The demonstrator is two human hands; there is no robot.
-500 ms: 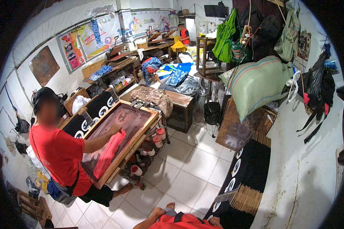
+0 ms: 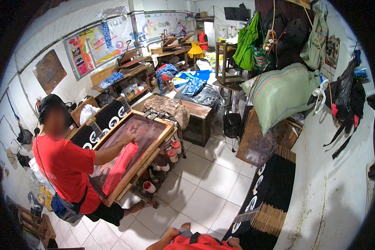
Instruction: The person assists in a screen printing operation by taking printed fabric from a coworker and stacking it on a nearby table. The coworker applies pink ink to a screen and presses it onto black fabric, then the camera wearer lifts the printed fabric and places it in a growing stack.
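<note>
The red cloth point(image 2: 202, 242) sits at the bottom edge, close under me, above the white tiled floor point(image 2: 204, 187). My left hand point(image 2: 180, 230) rests at its left end and my right hand point(image 2: 233, 241) barely shows at its right end. I cannot tell whether either of my hands grips. Just to the right lies a black printed strip point(image 2: 271, 187). Farther left, a person in a red shirt point(image 2: 66, 166) leans over a wooden printing screen point(image 2: 133, 141) on the counter point(image 2: 154, 166).
</note>
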